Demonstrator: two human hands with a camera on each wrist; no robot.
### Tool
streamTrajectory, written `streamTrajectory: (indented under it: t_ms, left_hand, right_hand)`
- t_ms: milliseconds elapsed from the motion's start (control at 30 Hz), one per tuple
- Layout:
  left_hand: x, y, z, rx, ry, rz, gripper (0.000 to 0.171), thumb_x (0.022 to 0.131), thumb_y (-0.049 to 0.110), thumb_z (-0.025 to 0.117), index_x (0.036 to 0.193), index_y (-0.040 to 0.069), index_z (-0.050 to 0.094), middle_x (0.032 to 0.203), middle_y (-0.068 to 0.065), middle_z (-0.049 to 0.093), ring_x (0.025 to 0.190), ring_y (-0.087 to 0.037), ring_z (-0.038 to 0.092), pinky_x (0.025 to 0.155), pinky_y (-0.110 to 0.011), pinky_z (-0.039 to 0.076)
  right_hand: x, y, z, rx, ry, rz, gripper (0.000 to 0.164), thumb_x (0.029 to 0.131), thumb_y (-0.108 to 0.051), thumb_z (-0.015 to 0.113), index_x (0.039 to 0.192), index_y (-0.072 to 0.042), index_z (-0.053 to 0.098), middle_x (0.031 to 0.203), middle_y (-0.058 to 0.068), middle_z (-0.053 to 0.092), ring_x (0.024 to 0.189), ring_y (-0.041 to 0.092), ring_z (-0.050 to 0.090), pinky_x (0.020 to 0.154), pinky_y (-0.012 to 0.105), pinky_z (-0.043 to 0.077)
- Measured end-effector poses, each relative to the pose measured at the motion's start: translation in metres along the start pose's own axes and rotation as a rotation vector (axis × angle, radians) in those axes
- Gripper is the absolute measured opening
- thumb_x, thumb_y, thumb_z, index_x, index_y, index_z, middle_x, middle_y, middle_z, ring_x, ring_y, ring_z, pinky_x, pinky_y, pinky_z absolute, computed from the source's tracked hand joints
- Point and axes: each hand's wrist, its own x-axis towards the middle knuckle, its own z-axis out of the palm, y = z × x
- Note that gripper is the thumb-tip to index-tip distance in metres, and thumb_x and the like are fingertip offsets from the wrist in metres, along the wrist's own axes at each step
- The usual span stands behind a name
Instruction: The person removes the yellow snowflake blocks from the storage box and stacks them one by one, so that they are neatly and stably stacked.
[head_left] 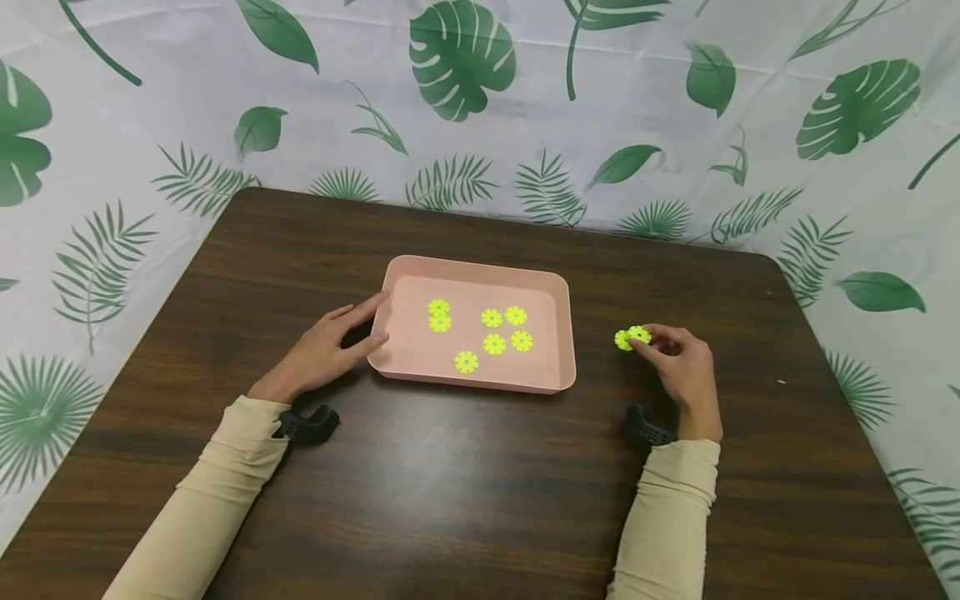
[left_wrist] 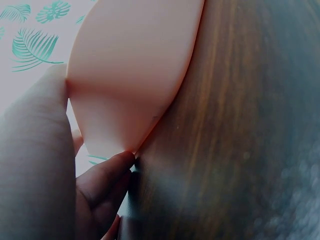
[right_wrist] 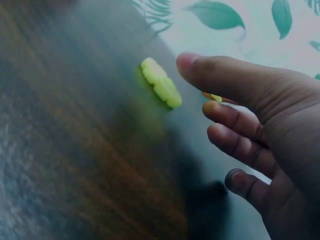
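My right hand (head_left: 686, 375) pinches a yellow-green notched building disc (head_left: 640, 333) between thumb and fingers, above the table right of the tray. A second building disc (head_left: 622, 340) appears just left of it; in the right wrist view this disc (right_wrist: 161, 83) is seen nearly edge-on, apart from the thumb tip. Whether the two discs are joined cannot be told. My left hand (head_left: 322, 350) touches the left end of the pink tray (head_left: 472, 268), its fingers extended and spread from the thumb. The left wrist view shows fingertips against the tray's wall (left_wrist: 125, 110).
Several matching discs lie in the tray, two of them touching at the left (head_left: 439, 323), others loose toward the right (head_left: 494, 344). The tray stands on a dark wooden table (head_left: 420, 483). A leaf-patterned white cloth (head_left: 330, 92) hangs behind the table.
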Motion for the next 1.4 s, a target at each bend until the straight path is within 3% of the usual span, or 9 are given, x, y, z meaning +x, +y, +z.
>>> streamTrajectory:
  t_ms: [333, 633, 1400]
  left_hand:
    - [0.0012, -0.0008, 0.001, -0.003, 0.006, 0.013, 0.071, 0.105, 0.054, 0.052, 0.166, 0.038, 0.02, 0.168, -0.007, 0.031, 0.154, -0.045, 0.021, 0.119, -0.072, 0.021]
    - [0.0011, -0.0018, 0.0002, -0.015, 0.018, 0.041, 0.07, 0.105, 0.051, 0.055, 0.166, 0.035, 0.025, 0.167, -0.006, 0.034, 0.153, -0.042, 0.025, 0.123, -0.063, 0.02]
    - [0.0012, -0.002, 0.0001, -0.026, 0.012, 0.047, 0.07, 0.105, 0.05, 0.055, 0.166, 0.036, 0.023, 0.167, -0.006, 0.032, 0.154, -0.041, 0.024, 0.122, -0.066, 0.02]
  right_hand:
    - [0.002, 0.0046, 0.0048, -0.004, -0.057, -0.029, 0.04, 0.094, -0.026, 0.08, 0.122, 0.002, 0.074, 0.115, 0.02, 0.067, 0.094, 0.022, 0.057, 0.077, 0.023, 0.045]
    - [0.002, 0.0025, 0.0061, 0.007, -0.073, 0.016, 0.045, 0.093, -0.031, 0.081, 0.123, 0.002, 0.074, 0.12, 0.02, 0.065, 0.097, 0.026, 0.056, 0.079, 0.03, 0.045]
    - [0.0027, 0.0029, 0.0073, -0.014, -0.086, 0.028, 0.046, 0.092, -0.029, 0.082, 0.124, 0.002, 0.074, 0.121, 0.021, 0.064, 0.096, 0.026, 0.053, 0.079, 0.033, 0.044]
